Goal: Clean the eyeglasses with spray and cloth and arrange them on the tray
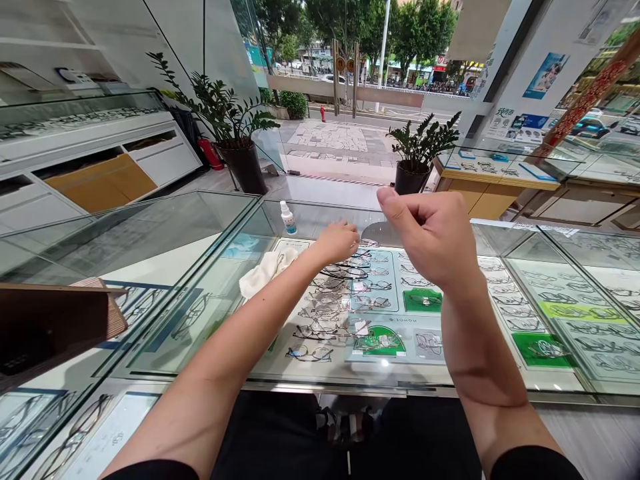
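Note:
My left hand (339, 241) reaches far over the glass counter (210, 293), fingers curled down on a pair of thin-framed glasses (350, 265) at the top of a row of several pairs lying on the glass. My right hand (430, 235) is raised above the counter in a loose fist with the thumb up; nothing shows in it. A white cleaning cloth (263, 272) lies just left of my left forearm. A small spray bottle (288, 218) stands behind the cloth.
Inside the case lie many more glasses on white and green display pads (423, 301). Other glass showcases stand to the left (75, 120) and right (590, 307). Two potted plants (417, 150) flank a glass storefront that faces a street.

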Tool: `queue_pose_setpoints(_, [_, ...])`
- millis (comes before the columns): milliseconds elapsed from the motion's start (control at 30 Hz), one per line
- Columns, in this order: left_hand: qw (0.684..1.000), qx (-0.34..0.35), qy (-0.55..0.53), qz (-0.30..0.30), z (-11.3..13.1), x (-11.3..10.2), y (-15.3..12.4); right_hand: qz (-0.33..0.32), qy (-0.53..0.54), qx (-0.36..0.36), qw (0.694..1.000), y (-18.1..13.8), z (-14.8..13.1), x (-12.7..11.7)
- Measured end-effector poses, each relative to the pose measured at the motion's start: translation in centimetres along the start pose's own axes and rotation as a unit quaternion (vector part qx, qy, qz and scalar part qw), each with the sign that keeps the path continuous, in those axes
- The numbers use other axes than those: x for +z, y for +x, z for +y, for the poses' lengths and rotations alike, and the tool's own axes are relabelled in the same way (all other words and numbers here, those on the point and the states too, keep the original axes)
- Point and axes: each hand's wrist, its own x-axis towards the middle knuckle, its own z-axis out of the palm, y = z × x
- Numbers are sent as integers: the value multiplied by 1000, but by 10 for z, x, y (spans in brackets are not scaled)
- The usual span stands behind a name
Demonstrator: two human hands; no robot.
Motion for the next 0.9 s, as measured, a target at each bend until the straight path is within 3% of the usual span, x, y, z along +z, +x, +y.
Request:
queue_pose_setpoints(200, [998, 30, -34, 46, 6, 6, -2, -12, -8, -5, 1000, 1, -1, -1])
queue_pose_setpoints(567, [998, 21, -45, 42, -1, 6, 1, -26, -11, 1, 1000, 1, -1, -1])
queue_pose_setpoints(700, [994, -8, -77, 76, -9, -14, -2, -29, -12, 11, 999, 2, 2, 0])
queue_pose_setpoints(900, [958, -27, -198, 204, -2, -65, -24, -93, -93, 75, 988, 9, 22, 10])
